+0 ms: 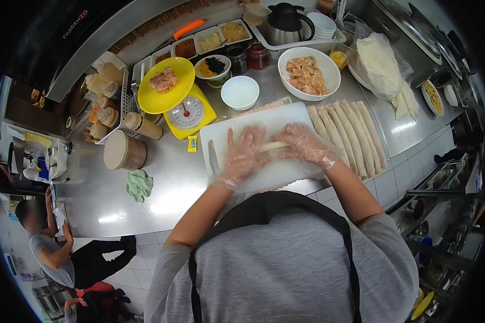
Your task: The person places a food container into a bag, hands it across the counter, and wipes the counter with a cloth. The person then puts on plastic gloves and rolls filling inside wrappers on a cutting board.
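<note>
My left hand (245,155), in a clear plastic glove and blurred by motion, lies over the left end of a pale spring roll (275,146), its outer finger sticking out. Gloved the same way, my right hand (308,145) curls its fingers around the right end. The roll lies across a white cutting board (231,173); both its ends are hidden under my hands. Several finished pale spring rolls (348,137) lie side by side to the right of the board.
A yellow scale (209,110) holds minced filling (164,79) on its pan. Behind the board stand a white bowl (240,92) and a bowl of chopped filling (307,75). Wrappers (381,62) lie right. A green cloth (139,185) and a tub (125,151) are left; a person (51,242) stands beyond.
</note>
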The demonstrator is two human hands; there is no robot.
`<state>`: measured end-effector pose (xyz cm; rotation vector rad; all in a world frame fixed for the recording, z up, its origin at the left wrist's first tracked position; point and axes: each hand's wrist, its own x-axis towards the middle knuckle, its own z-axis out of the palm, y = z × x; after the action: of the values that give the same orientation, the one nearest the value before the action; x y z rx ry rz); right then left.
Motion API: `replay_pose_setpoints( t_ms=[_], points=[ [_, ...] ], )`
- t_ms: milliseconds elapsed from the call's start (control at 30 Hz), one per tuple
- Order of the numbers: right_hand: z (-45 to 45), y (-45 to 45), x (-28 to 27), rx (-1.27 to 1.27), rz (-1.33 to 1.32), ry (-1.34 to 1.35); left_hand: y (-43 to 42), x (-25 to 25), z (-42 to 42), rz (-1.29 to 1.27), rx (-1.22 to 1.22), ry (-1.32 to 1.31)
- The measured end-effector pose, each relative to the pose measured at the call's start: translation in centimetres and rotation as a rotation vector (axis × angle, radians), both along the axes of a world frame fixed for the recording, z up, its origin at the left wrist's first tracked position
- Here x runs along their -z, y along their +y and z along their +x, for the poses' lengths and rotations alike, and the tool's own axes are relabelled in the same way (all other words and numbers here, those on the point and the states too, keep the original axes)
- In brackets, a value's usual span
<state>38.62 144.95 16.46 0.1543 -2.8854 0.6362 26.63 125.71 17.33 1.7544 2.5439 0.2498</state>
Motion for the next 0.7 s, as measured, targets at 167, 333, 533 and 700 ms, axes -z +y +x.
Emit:
replay_pose_setpoints(
  t_ms=[167, 333, 533, 700],
  points=[
    [0.8, 1.8, 2.4, 0.083, -0.412, -0.058, 1.6, -1.0, -2.6, -0.002, 0.022, 0.012],
    [1.0, -2.9, -6.8, 0.202, -0.577, 0.175, 3.6, -3.3, 0.5, 0.256, 0.029, -0.45],
    [2.6, -5.0, -10.2, 0.232, -0.702, 0.441, 3.3, -8.1, 2.1, 0.688, -0.118, -0.865],
    [2.6, -5.9, -11.6, 0.166, -0.195, 0.563, 2.7, -8.9, 3.3, 0.787, -0.073, -1.02]
  ],
)
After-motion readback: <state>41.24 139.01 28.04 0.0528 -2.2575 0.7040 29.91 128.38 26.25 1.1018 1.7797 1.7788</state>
